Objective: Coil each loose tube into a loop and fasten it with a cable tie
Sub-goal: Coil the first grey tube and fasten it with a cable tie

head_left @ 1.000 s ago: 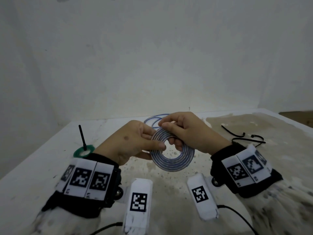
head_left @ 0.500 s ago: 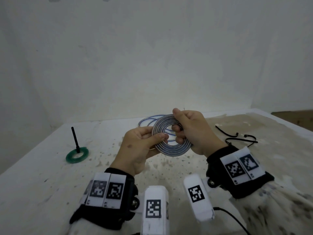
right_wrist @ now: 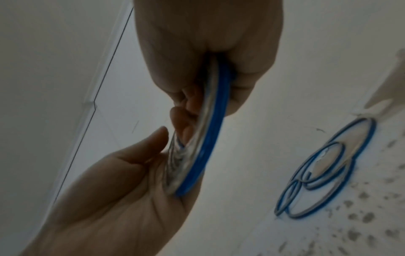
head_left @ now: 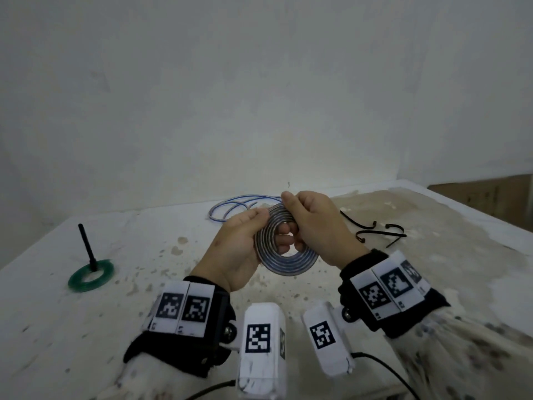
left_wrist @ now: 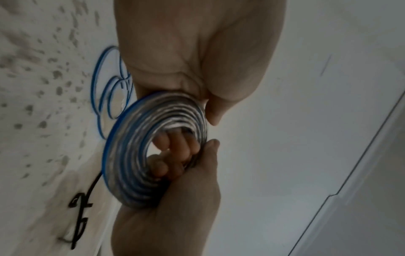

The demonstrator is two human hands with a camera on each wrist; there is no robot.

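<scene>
A flat spiral coil of clear, blue-striped tube (head_left: 291, 262) (left_wrist: 136, 155) (right_wrist: 197, 152) is held up above the table between both hands. My left hand (head_left: 242, 241) grips its left rim, thumb on the front face and fingers behind, poking through the hole. My right hand (head_left: 314, 226) pinches the top and right rim, its fingers (left_wrist: 173, 147) curled through the centre. A second blue tube (head_left: 236, 204) (right_wrist: 324, 173) lies in loose loops on the table behind the hands. Several black cable ties (head_left: 375, 229) (left_wrist: 79, 216) lie to the right.
A green coiled tube (head_left: 90, 274), fastened with a black tie standing upright (head_left: 86, 243), lies at the left on the stained white table (head_left: 144, 235). A white wall stands close behind. The table's right edge (head_left: 461, 197) runs diagonally at the far right.
Both hands have carried the coil slightly away from me and tilted it more upright. The left hand's grip has shifted along the rim; the right thumb now sits on top.
</scene>
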